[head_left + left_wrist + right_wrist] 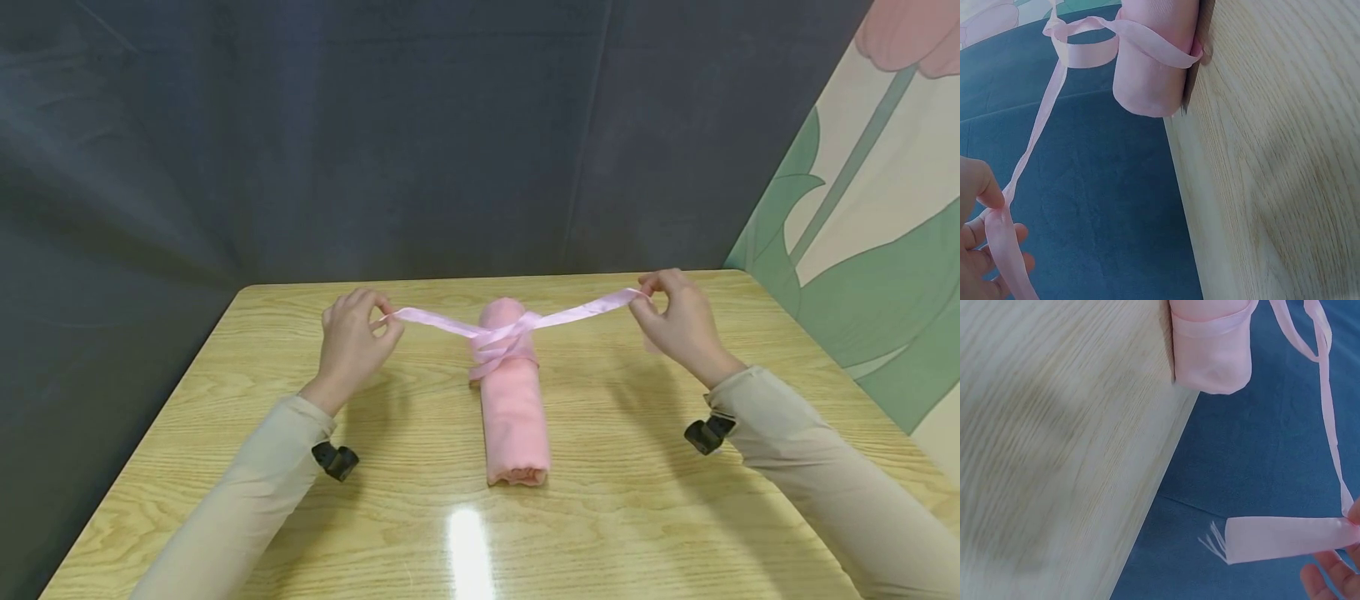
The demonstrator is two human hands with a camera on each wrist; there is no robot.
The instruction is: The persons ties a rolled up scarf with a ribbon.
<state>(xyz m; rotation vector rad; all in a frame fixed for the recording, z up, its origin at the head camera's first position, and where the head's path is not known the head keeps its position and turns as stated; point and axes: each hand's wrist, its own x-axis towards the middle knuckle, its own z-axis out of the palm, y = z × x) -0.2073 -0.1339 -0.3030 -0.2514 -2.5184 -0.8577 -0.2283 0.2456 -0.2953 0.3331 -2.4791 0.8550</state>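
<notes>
A rolled pink cloth [516, 417] lies lengthwise on the table, its near end showing the coiled layers. Around its far half runs a pink satin ribbon [588, 311], crossed over itself in a loose loop above the roll. My left hand [352, 337] pinches one ribbon end between thumb and forefinger, left of the roll. On the other side my right hand [678, 321] pinches the opposite end. Both lengths stretch outward above the table. In the right wrist view a frayed ribbon tail [1285, 539] sticks out past the right fingers.
The wood-grain table [247, 400] reaches back to a dark cloth backdrop [450, 150]. At the right stands a wall panel with painted tulips [862, 192]. A small black camera [335, 460] is strapped at the left wrist, another black camera [708, 433] at the right.
</notes>
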